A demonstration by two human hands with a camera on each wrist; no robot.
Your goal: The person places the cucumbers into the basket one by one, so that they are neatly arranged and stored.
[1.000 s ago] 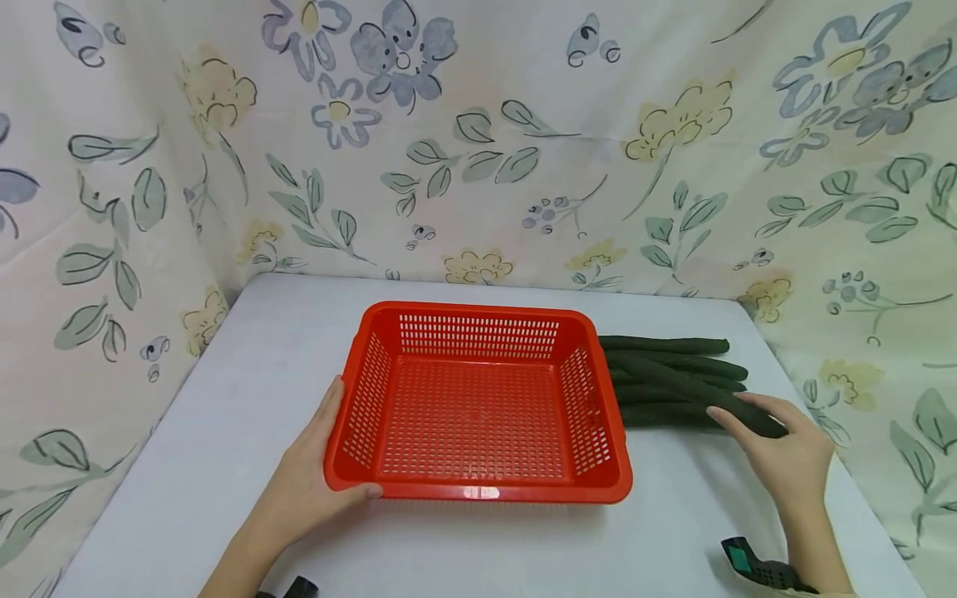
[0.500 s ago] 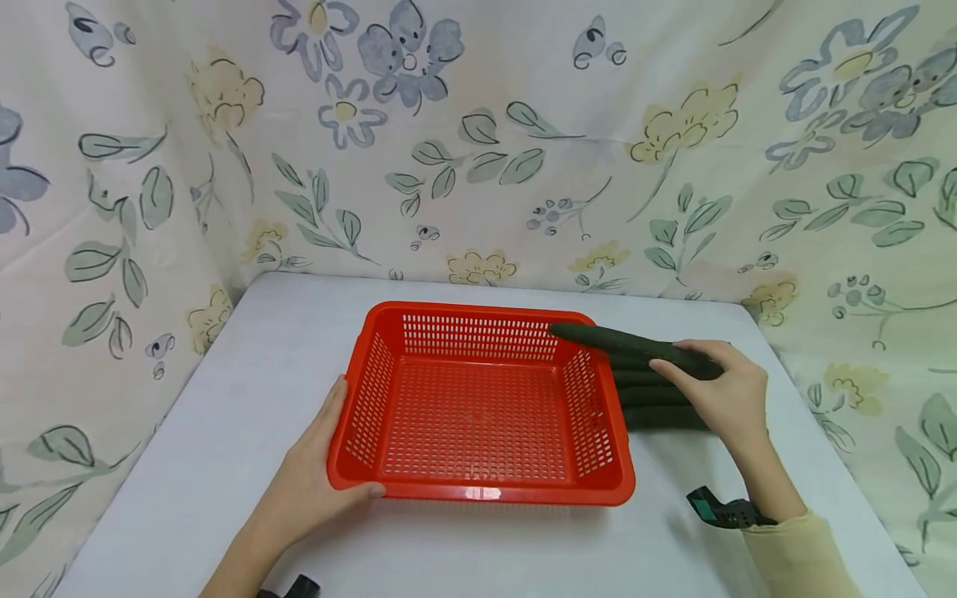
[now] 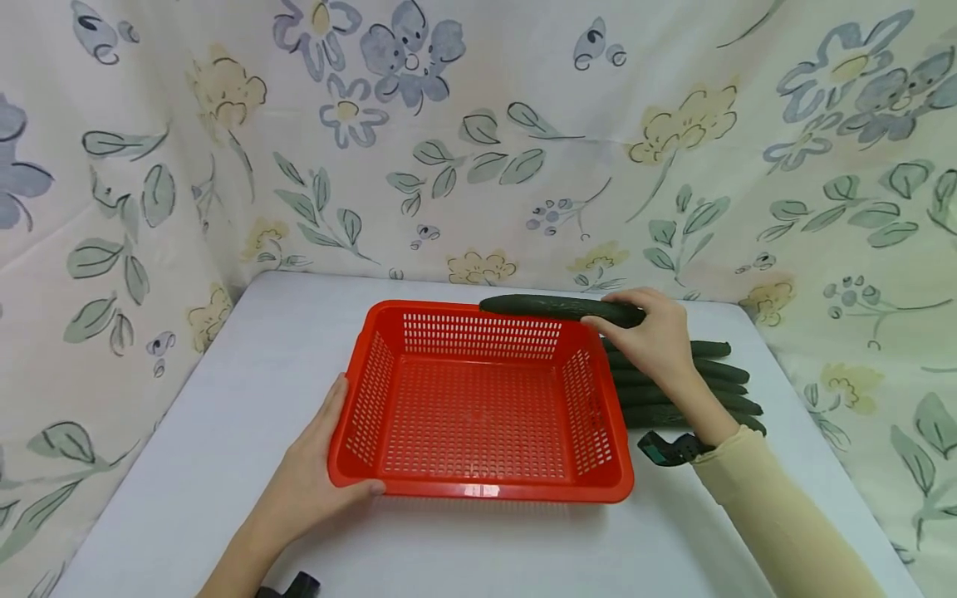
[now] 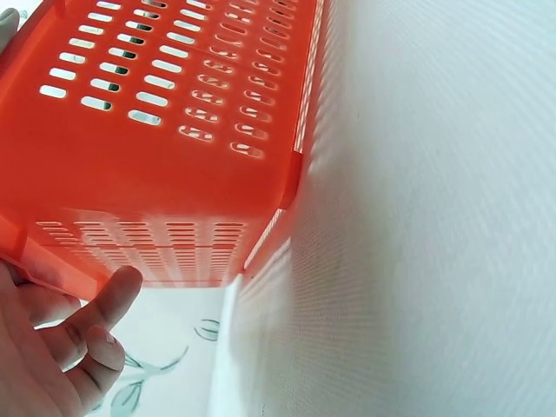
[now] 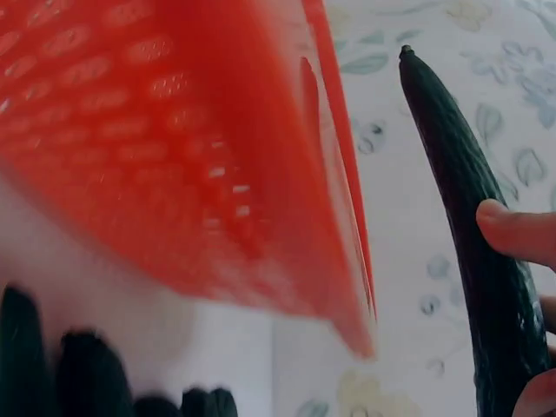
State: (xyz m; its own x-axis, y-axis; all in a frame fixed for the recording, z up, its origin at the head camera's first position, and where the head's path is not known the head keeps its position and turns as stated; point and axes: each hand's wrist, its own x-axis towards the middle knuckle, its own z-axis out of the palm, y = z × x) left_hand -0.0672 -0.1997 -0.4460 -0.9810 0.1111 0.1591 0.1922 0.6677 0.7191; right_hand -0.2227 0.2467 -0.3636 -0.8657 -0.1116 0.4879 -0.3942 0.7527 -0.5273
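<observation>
A red perforated plastic basket (image 3: 478,492) stands on the white table with nothing inside. My left hand (image 3: 310,473) grips its near left corner, thumb along the front rim and fingers against the left side. In the left wrist view, fingers (image 4: 113,295) curl by the rim beside the slotted wall (image 4: 130,174). My right hand (image 3: 654,336) holds a long dark green cucumber (image 3: 553,306) by its right end, level over the basket's back right rim. The right wrist view shows thumb and fingers around this cucumber (image 5: 465,208), its tip pointing away.
Several more cucumbers (image 3: 646,396) lie side by side just right of the basket, partly hidden by my right forearm. A floral curtain (image 3: 478,166) hangs behind the table and along both sides. White tabletop (image 3: 262,357) stretches left of the basket.
My right hand has lifted the cucumber off the pile and carried it left and toward the back, over the basket's rim. My left hand has stayed on the basket.
</observation>
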